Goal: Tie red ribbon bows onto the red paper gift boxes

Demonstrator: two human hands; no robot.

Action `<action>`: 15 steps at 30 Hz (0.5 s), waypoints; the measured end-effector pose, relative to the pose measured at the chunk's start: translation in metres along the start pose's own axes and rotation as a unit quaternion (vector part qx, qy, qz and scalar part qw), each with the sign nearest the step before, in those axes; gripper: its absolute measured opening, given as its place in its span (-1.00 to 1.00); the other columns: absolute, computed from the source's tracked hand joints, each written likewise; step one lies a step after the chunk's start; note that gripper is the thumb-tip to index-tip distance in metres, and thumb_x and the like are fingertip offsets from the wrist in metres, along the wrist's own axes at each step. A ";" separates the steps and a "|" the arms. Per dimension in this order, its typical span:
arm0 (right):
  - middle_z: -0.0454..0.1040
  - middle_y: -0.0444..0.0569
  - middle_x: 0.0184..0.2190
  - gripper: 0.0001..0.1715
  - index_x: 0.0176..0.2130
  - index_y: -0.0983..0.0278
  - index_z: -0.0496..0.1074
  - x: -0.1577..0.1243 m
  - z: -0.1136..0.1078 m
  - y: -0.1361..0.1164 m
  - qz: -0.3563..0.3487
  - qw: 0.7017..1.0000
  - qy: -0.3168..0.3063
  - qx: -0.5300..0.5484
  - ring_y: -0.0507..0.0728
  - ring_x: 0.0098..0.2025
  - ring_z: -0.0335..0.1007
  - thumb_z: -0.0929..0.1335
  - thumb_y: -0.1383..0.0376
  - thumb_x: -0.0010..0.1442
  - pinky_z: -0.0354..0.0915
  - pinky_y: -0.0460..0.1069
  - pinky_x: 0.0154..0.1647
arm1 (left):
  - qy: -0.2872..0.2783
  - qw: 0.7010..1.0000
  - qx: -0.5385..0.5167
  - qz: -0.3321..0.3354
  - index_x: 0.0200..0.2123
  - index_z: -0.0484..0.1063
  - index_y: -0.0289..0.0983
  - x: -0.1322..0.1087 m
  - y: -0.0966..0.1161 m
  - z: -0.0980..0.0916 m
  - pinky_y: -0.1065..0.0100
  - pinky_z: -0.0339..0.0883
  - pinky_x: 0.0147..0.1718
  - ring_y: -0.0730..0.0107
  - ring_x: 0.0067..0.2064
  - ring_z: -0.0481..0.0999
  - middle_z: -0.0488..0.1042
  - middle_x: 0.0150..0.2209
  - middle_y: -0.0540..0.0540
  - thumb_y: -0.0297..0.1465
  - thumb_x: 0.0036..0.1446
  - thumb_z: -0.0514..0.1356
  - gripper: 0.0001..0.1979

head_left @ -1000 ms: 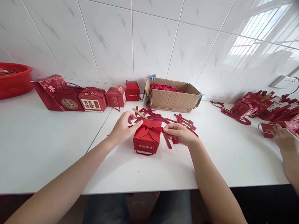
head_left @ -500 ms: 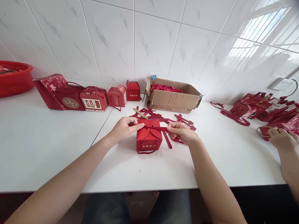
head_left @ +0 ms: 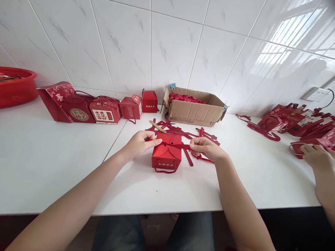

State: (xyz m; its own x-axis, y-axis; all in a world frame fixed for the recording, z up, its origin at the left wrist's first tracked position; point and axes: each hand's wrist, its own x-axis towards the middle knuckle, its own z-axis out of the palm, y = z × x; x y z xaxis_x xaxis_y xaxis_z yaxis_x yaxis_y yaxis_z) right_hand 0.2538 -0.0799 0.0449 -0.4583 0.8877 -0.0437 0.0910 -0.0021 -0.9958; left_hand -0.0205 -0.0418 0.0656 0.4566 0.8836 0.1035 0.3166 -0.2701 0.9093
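Note:
A small red gift box point(head_left: 166, 155) with gold lettering and a cord handle stands on the white table point(head_left: 45, 161) in front of me. A thin red ribbon point(head_left: 173, 144) runs across its top. My left hand point(head_left: 141, 143) pinches the ribbon's left end at the box's left top corner. My right hand point(head_left: 206, 148) pinches the right end just past the box's right side. Both hands are closed on the ribbon, which is stretched level between them.
Loose red paper strips point(head_left: 183, 131) lie behind the box, before an open cardboard carton point(head_left: 194, 111). Several finished red boxes point(head_left: 104, 110) line the wall at left, beside a red basin point(head_left: 12, 89). Another person's hand point(head_left: 317, 156) works among red boxes point(head_left: 291, 119) at right.
Both hands have drawn apart slightly, pulling the ribbon taut across the box top. The box has shifted a little to the right. The other person's hand stays at the right pile.

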 end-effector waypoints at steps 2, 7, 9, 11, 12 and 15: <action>0.27 -0.21 -0.65 -0.61 -0.50 0.29 0.34 -0.001 0.000 0.000 0.001 1.000 -0.002 0.013 -0.05 -0.59 0.09 0.42 0.06 0.11 0.07 -0.08 -0.51 | 0.002 1.000 0.004 -0.003 -0.67 0.09 -0.26 -0.001 0.000 0.001 0.39 -0.02 -0.50 0.51 -0.54 0.08 0.09 -0.61 0.07 -0.18 -0.01 0.24 -0.56; 0.49 -0.09 -0.46 -0.64 -0.30 0.25 0.45 -0.003 0.004 0.002 -0.040 0.996 -0.018 0.083 0.07 -0.45 0.40 0.50 0.10 -0.03 0.32 0.01 -0.39 | 0.022 0.999 0.030 0.006 -0.66 0.06 -0.26 -0.001 -0.002 0.005 0.38 -0.04 -0.49 0.51 -0.53 0.04 0.04 -0.61 0.08 -0.19 0.02 0.22 -0.56; 0.50 -0.10 -0.46 -0.63 -0.26 0.22 0.46 -0.004 0.008 0.000 -0.064 0.991 -0.028 0.115 0.09 -0.44 0.43 0.51 0.12 -0.05 0.35 0.04 -0.38 | 0.027 0.999 0.037 0.013 -0.65 0.05 -0.26 -0.001 -0.004 0.008 0.38 -0.04 -0.49 0.50 -0.52 0.04 0.04 -0.60 0.09 -0.19 0.03 0.22 -0.56; 0.48 -0.13 -0.51 -0.62 -0.22 0.19 0.47 -0.005 0.013 -0.003 -0.092 0.986 -0.015 0.135 0.08 -0.46 0.43 0.51 0.13 -0.05 0.35 0.03 -0.40 | 0.026 0.999 0.039 0.020 -0.64 0.04 -0.25 -0.002 -0.005 0.011 0.37 -0.01 -0.48 0.49 -0.52 0.06 0.06 -0.60 0.08 -0.19 0.04 0.21 -0.56; 0.47 -0.15 -0.53 -0.61 -0.19 0.17 0.47 -0.005 0.015 -0.004 -0.103 0.985 -0.001 0.141 0.08 -0.46 0.42 0.51 0.14 -0.04 0.35 0.02 -0.40 | 0.021 0.999 0.040 0.022 -0.64 0.04 -0.25 -0.002 -0.005 0.013 0.37 0.00 -0.48 0.49 -0.52 0.08 0.06 -0.60 0.08 -0.18 0.04 0.20 -0.56; 0.49 -0.16 -0.50 -0.60 -0.10 0.13 0.46 -0.004 0.021 -0.008 -0.123 0.981 0.029 0.144 0.04 -0.48 0.41 0.48 0.17 0.02 0.34 -0.01 -0.40 | 0.019 0.998 0.057 0.034 -0.59 0.09 -0.24 -0.004 -0.003 0.015 0.36 0.10 -0.46 0.46 -0.49 0.17 0.16 -0.56 0.07 -0.19 0.04 0.21 -0.61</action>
State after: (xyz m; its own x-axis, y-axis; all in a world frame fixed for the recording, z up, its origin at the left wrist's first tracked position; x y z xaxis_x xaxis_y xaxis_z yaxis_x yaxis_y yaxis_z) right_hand 0.2362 -0.0927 0.0512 -0.3838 0.9022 0.1971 -0.2737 0.0927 -0.9573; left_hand -0.0104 -0.0504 0.0564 0.4493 0.8752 0.1794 0.3795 -0.3688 0.8485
